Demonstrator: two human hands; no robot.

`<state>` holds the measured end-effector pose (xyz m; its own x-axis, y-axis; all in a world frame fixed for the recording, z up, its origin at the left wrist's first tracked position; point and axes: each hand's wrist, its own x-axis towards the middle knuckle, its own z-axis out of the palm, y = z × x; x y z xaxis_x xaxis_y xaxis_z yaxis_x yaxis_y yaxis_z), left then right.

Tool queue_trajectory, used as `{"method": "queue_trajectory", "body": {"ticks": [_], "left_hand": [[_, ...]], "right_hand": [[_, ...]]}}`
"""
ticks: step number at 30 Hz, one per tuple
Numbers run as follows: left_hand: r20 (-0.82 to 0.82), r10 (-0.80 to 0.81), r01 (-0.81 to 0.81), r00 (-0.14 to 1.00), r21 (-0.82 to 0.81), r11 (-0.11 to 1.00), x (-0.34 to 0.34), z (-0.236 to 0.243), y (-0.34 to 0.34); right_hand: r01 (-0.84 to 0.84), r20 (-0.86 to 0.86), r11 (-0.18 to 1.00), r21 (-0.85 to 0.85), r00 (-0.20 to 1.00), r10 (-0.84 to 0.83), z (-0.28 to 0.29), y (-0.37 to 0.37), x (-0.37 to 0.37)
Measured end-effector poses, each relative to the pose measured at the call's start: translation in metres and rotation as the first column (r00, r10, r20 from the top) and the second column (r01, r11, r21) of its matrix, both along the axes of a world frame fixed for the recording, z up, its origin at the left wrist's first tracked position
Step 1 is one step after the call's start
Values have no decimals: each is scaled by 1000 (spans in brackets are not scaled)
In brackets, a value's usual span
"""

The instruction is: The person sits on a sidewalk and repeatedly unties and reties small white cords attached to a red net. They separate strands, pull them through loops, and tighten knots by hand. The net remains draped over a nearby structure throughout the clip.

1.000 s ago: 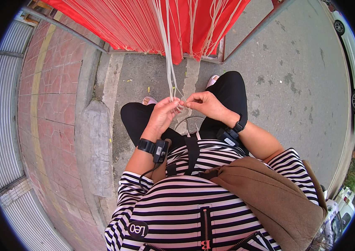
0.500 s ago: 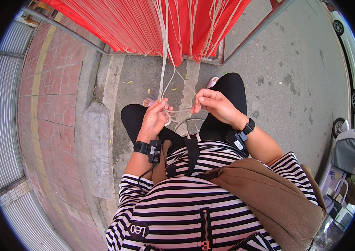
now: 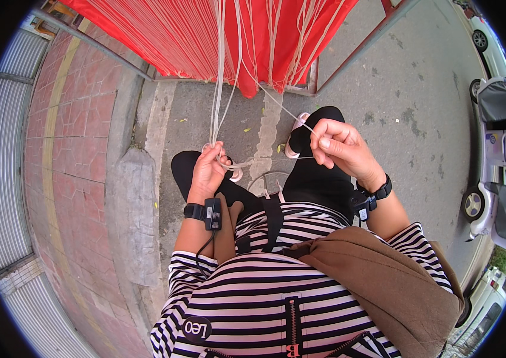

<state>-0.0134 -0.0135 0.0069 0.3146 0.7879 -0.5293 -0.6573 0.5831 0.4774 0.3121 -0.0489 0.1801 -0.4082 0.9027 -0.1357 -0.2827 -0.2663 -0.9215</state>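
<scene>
Several long off-white cords (image 3: 219, 107) hang from red fabric (image 3: 187, 42) at the top of the view. My left hand (image 3: 207, 170) has its fingers closed around the lower part of the bundle, where the cords loop. Off to the right, my right hand (image 3: 342, 149) pinches a thin cord stretched diagonally down from the fabric, with another strand running across between both hands. My black-trousered legs (image 3: 315, 179) are spread beneath them, and both wrists carry black devices on straps.
A metal frame (image 3: 357, 48) borders the red fabric. At left lie a concrete curb (image 3: 133, 221), red paving (image 3: 74, 149) and a corrugated metal wall (image 3: 11, 179). On the road at right are a light-coloured scooter (image 3: 485, 209) and white cars (image 3: 488, 292).
My hands have moved apart, the left down-left and the right out to the right, drawing a strand taut between them and the fabric. A scooter has appeared at the right edge.
</scene>
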Motion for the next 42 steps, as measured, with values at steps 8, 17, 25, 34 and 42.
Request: {"method": "queue_trajectory", "body": {"ticks": [8, 17, 25, 34, 42], "left_hand": [[122, 6, -12, 993, 48, 999, 2, 9, 8], [170, 106, -121, 980, 80, 989, -2, 42, 14], [441, 88, -222, 893, 262, 939, -1, 85, 19], [431, -63, -102, 900, 350, 931, 5, 85, 23], [257, -100, 22, 961, 289, 957, 40, 82, 13]], "right_hand": [[84, -77, 996, 26, 994, -82, -1, 2, 1], [302, -295, 953, 1, 911, -288, -1, 13, 16], [286, -438, 958, -6, 861, -259, 3, 7, 17], [266, -442, 963, 47, 870, -219, 13, 5, 9], [111, -499, 992, 62, 864, -65, 26, 5, -13]]}}
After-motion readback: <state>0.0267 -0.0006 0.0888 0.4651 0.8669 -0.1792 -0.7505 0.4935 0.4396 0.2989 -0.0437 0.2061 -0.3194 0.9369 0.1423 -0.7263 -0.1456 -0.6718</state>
